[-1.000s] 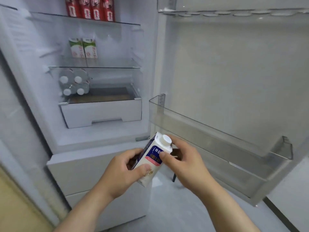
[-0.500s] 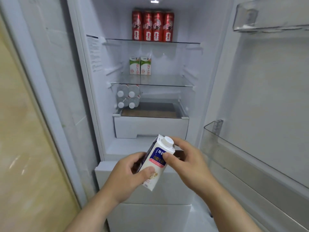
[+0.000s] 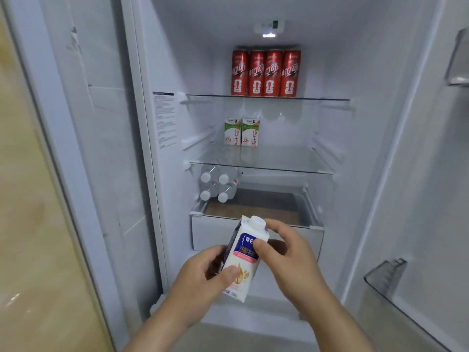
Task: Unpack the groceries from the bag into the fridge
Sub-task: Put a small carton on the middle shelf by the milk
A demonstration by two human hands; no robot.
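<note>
Holding the milk carton (image 3: 243, 260) tilted just in front of the crisper drawer (image 3: 210, 235), the left hand (image 3: 203, 273) pinches its lower body and the right hand (image 3: 286, 252) grips its upper part near the cap, so releasing either hand early risks a drop against that drawer.

This looks like a home kitchen: an open white household fridge (image 3: 355, 59) with glass shelves (image 3: 286, 161) holds four red cans (image 3: 265, 73), two small milk cartons (image 3: 241, 132) and stacked water bottles (image 3: 218, 186), beside a pale wood-grain panel (image 3: 25, 224).
</note>
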